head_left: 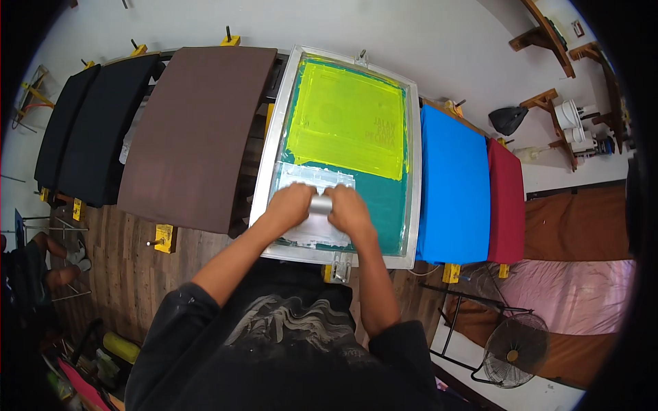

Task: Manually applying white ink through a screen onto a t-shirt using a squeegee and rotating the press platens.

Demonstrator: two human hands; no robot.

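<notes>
Showing over the near half of a rectangular, metal-framed green-and-yellow screen point(413, 171), a smooth silver metal bar point(321, 203) is grasped by the tightly curled left hand point(292, 205) and right hand point(349, 208).

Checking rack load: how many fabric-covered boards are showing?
5: an outer black board at far left, an inner black board beside it, a brown board left of the screen frame, then a blue board and a red board right of it. One may be hidden beneath the frame.

Yellow-green ink point(346, 116); teal mesh point(380, 212); silvery frame point(413, 171); brown cloth point(195, 137); black shirt point(274, 377) (wavy grey print point(298, 322))
</notes>
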